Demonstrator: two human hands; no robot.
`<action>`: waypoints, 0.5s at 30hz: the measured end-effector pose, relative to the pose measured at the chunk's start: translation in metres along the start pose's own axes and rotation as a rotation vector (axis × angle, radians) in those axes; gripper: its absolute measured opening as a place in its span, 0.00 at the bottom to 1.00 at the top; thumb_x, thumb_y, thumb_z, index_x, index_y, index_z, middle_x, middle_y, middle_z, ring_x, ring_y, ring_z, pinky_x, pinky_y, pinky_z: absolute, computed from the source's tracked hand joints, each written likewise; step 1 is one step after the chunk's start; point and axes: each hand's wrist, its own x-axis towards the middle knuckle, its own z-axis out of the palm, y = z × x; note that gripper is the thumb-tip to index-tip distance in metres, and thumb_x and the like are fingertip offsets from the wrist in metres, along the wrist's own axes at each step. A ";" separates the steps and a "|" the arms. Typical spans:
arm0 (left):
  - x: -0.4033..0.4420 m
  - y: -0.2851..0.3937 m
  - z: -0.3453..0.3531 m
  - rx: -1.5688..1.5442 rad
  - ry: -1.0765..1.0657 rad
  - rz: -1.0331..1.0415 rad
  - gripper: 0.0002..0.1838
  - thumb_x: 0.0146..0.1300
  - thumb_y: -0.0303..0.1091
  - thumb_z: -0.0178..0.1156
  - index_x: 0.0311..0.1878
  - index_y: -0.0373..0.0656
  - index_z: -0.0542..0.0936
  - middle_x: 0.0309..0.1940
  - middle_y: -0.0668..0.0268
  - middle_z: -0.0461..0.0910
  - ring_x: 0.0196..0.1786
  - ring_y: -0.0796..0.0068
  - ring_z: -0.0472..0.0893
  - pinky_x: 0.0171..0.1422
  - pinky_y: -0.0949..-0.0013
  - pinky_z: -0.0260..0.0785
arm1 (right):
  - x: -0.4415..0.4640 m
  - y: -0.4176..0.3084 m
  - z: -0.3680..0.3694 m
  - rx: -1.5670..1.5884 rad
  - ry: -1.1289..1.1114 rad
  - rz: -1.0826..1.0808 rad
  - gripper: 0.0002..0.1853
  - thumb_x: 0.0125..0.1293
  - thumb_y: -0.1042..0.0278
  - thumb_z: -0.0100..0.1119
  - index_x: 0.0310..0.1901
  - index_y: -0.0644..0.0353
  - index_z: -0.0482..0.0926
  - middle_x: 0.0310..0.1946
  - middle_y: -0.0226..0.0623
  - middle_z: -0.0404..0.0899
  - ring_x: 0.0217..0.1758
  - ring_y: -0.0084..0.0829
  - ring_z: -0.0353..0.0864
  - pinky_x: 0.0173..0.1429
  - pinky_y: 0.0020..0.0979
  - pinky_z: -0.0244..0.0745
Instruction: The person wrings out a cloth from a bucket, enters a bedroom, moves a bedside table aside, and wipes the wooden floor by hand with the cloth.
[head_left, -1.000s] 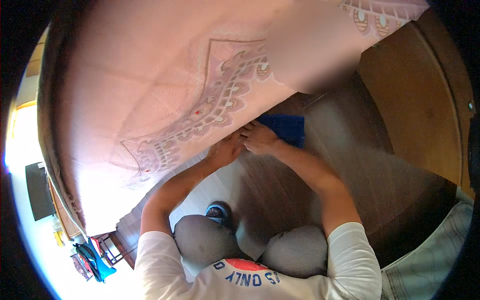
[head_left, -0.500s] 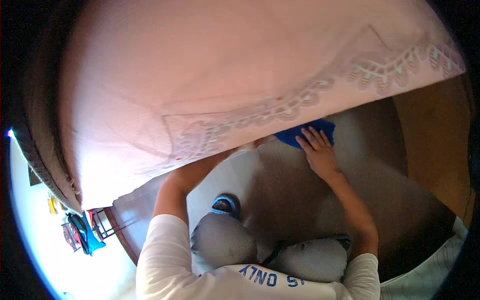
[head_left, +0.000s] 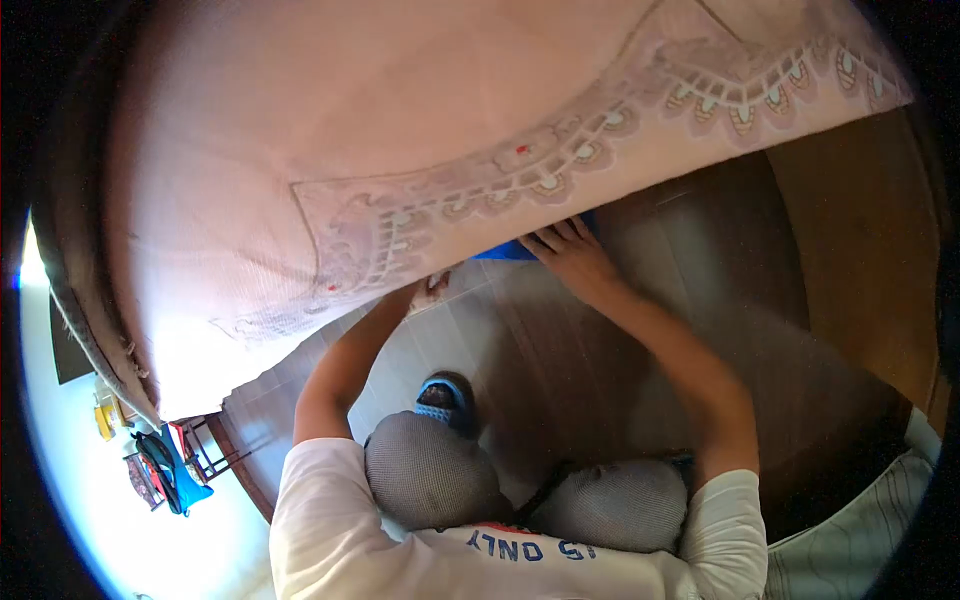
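The cover [head_left: 300, 110] is pink; its border [head_left: 549, 184] is scalloped in mauve. The cloth [head_left: 507, 250] is blue; the shirt [head_left: 335, 535] is white with blue letters [head_left: 514, 548]; the trousers [head_left: 428, 472] are grey.

A home, probably a bedroom: a large pink spread [head_left: 400, 120] with a printed decorative border covers a broad, bed-like surface. Below it is a plank floor [head_left: 590, 370], a brown wooden panel [head_left: 865, 240] at right, and a blue slipper [head_left: 436, 411] on the person's foot.

Plank floor [head_left: 540, 350] on my feed.
I see a blue cloth [head_left: 508, 250] lying far, probably flat though partly hidden; nearer and left, a blue slipper [head_left: 434, 410] rests.
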 end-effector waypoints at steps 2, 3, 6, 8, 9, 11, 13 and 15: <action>-0.014 0.005 -0.005 -0.011 0.020 -0.151 0.31 0.55 0.31 0.59 0.66 0.42 0.68 0.62 0.53 0.70 0.64 0.52 0.70 0.69 0.52 0.62 | 0.022 -0.001 0.005 0.042 0.034 -0.072 0.24 0.66 0.64 0.45 0.65 0.46 0.68 0.70 0.32 0.63 0.74 0.43 0.57 0.77 0.56 0.43; -0.021 0.009 -0.009 -0.015 0.035 -0.220 0.33 0.55 0.32 0.59 0.67 0.43 0.67 0.64 0.54 0.69 0.65 0.54 0.70 0.69 0.53 0.61 | 0.034 0.000 0.008 0.060 0.053 -0.107 0.24 0.66 0.63 0.45 0.64 0.44 0.70 0.69 0.30 0.63 0.74 0.42 0.57 0.76 0.57 0.43; -0.033 0.020 -0.008 -0.072 0.103 -0.232 0.37 0.53 0.36 0.62 0.70 0.52 0.66 0.59 0.50 0.71 0.62 0.51 0.70 0.67 0.51 0.62 | 0.064 0.002 0.054 0.121 0.058 -0.111 0.21 0.66 0.62 0.46 0.61 0.41 0.74 0.69 0.27 0.65 0.74 0.41 0.58 0.75 0.59 0.44; -0.025 0.045 -0.027 -0.134 0.071 -0.176 0.38 0.52 0.39 0.64 0.70 0.57 0.66 0.53 0.49 0.73 0.58 0.48 0.71 0.66 0.51 0.61 | 0.050 0.015 0.032 0.165 0.014 -0.113 0.20 0.66 0.62 0.47 0.59 0.39 0.75 0.69 0.24 0.65 0.74 0.39 0.58 0.75 0.60 0.46; -0.024 0.049 -0.023 -0.154 0.085 -0.108 0.41 0.49 0.37 0.65 0.70 0.59 0.66 0.46 0.51 0.74 0.51 0.50 0.73 0.62 0.52 0.65 | 0.041 0.021 0.022 0.152 -0.037 -0.134 0.20 0.66 0.63 0.47 0.59 0.38 0.75 0.69 0.23 0.65 0.74 0.38 0.58 0.75 0.60 0.45; -0.017 0.061 -0.019 -0.172 -0.024 -0.044 0.40 0.49 0.36 0.65 0.70 0.59 0.66 0.44 0.52 0.74 0.49 0.51 0.73 0.60 0.53 0.67 | 0.012 0.029 0.009 0.149 -0.105 -0.135 0.22 0.63 0.65 0.50 0.60 0.37 0.74 0.69 0.22 0.65 0.75 0.36 0.57 0.76 0.58 0.44; -0.006 0.078 -0.019 -0.224 -0.105 0.073 0.40 0.49 0.35 0.64 0.70 0.59 0.67 0.41 0.54 0.74 0.47 0.53 0.74 0.57 0.54 0.68 | -0.025 0.034 -0.004 0.165 -0.126 -0.088 0.27 0.59 0.67 0.54 0.62 0.37 0.73 0.69 0.23 0.64 0.76 0.35 0.55 0.78 0.52 0.41; 0.004 0.106 -0.023 -0.312 -0.170 0.250 0.39 0.49 0.34 0.63 0.69 0.58 0.68 0.38 0.56 0.73 0.44 0.55 0.74 0.53 0.56 0.69 | -0.082 0.031 -0.026 0.163 -0.104 -0.044 0.29 0.57 0.70 0.56 0.62 0.34 0.73 0.69 0.22 0.64 0.76 0.36 0.55 0.79 0.52 0.42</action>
